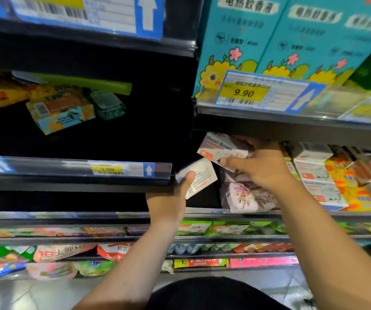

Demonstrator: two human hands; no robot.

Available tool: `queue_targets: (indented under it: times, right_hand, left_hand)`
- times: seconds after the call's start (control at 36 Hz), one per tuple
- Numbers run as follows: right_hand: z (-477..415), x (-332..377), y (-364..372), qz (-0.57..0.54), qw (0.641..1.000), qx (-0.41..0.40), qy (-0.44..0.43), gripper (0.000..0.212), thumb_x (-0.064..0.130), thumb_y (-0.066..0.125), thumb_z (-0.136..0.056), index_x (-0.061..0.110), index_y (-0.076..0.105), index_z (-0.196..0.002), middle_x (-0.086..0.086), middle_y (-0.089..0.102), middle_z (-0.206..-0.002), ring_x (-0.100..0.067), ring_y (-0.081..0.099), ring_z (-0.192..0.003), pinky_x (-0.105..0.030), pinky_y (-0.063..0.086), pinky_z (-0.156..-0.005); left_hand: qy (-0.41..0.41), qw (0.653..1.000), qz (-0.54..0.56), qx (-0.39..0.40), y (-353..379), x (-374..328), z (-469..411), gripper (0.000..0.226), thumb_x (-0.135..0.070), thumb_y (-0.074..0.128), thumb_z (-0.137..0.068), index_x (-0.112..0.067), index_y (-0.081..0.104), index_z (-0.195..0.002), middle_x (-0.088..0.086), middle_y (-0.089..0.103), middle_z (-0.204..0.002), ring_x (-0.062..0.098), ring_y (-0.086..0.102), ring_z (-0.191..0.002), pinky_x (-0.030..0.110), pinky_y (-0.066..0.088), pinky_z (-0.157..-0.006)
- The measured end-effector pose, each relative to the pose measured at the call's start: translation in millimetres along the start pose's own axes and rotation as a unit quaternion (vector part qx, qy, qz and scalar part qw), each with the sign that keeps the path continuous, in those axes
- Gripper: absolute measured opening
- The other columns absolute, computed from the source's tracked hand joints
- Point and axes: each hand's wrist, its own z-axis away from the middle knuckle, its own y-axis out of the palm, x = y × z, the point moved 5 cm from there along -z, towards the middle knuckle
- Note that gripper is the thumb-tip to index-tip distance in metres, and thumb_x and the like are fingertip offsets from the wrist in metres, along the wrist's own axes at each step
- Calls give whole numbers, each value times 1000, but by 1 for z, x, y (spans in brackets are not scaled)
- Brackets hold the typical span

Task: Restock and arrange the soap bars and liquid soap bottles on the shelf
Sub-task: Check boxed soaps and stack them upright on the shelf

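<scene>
We see the teal boxes (269,41) brightly lit and the left shelf bay (135,135) sunk in black shadow. Motion blur smears the lower packets (63,251) and the right edge, and the shelf rails (68,173) bow with wide-angle distortion.

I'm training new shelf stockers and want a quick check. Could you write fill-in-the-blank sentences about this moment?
1. The right hand grips a blue-lettered box printed "Goat ____".
2. The left hand holds a white box, its ____ pressed on the front face.
3. The yellow price tag below the teal cartons reads ____.
4. The flower-printed pack lies directly ____ the right hand.

Missing words: Soap; thumb; 9.90; below.
</scene>
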Motion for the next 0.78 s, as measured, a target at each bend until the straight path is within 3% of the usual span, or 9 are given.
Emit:
queue_targets:
  times: [0.14, 0.31, 0.36, 0.42, 0.5, 0.56, 0.61, 0.69, 0.78]
  right_hand:
    - [6, 1, -6, -40, 999, -33, -16, 25, 19, 92, -67, 21, 72, -83, -9, 77, -87, -29, 75, -79, -59, 60, -74]
    - [19, 12, -11, -97, 994, -17, -55, 38, 3, 84, -74, 27, 65, -96, -7, 75, -90, -24, 75, -71, -35, 62, -55]
    - [23, 14, -15, -105, 992, -26, -62, 35, 1, 84, -73, 23, 66, -93, -2, 76, -84, -24, 75, -71, -36, 62, -55]
    - [25, 13, -18, -106, 992, -38, -58, 31, 3, 85, -73, 21, 67, -89, 1, 77, -79, -24, 75, -73, -41, 62, -59]
    - [29, 11, -21, -116, 992, -46, -34, 23, 5, 85, -75, 15, 68, -87, -7, 76, -77, -33, 75, -71, -53, 61, -63]
    - [33, 11, -25, -112, 992, -57, -33, 17, 9, 82, -79, 4, 67, -87, -6, 74, -65, -23, 73, -59, -38, 60, -51]
    - [37, 12, -33, -124, 987, -82, -58, 15, 8, 79, -82, -1, 67, -84, 1, 70, -56, -12, 68, -48, -21, 50, -42]
    - [39, 6, -51, -125, 979, -123, -106, 14, 8, 80, -82, 2, 71, -90, 5, 74, -66, -8, 71, -59, -19, 50, -50]
    - [38, -5, -75, -105, 974, -147, -137, 15, 14, 82, -81, 20, 71, -89, 13, 72, -72, -1, 68, -67, -15, 48, -57]
  left_hand:
    - [-27, 997, 66, 4, 14, 1, 5, 47, -21, 84, -76, -6, 63, -116, -4, 70, -110, -5, 62, -97, 1, 46, -65]
    - [-56, 990, 126, 9, 23, 1, 12, 45, -24, 84, -78, -18, 62, -116, -20, 64, -94, 1, 62, -99, -2, 42, -56]
    - [-47, 990, 129, 10, 25, -2, 14, 44, -26, 84, -78, -21, 61, -116, -19, 65, -98, 4, 63, -103, -3, 42, -58]
    - [-42, 989, 136, 26, 29, -4, 15, 30, -25, 82, -81, -30, 63, -103, -20, 65, -96, -6, 61, -92, -1, 44, -60]
    - [-34, 990, 134, 32, 34, -10, 19, 24, -26, 79, -84, -35, 59, -93, -17, 66, -96, -8, 61, -86, 9, 52, -67]
    - [-30, 992, 122, 22, 39, -14, 22, 24, -31, 78, -84, -36, 60, -99, -8, 68, -105, -1, 66, -89, 17, 55, -69]
    - [-33, 991, 131, 12, 45, -19, 27, 25, -30, 77, -86, -27, 62, -106, -5, 71, -104, 0, 70, -82, 16, 54, -61]
    - [-24, 989, 144, 1, 56, -24, 35, 24, -30, 75, -88, -21, 63, -107, -5, 72, -102, 3, 71, -84, 18, 54, -60]
    - [14, 990, 143, -13, 69, -36, 41, 17, -31, 74, -88, -27, 63, -101, -5, 71, -99, 4, 70, -80, 25, 55, -58]
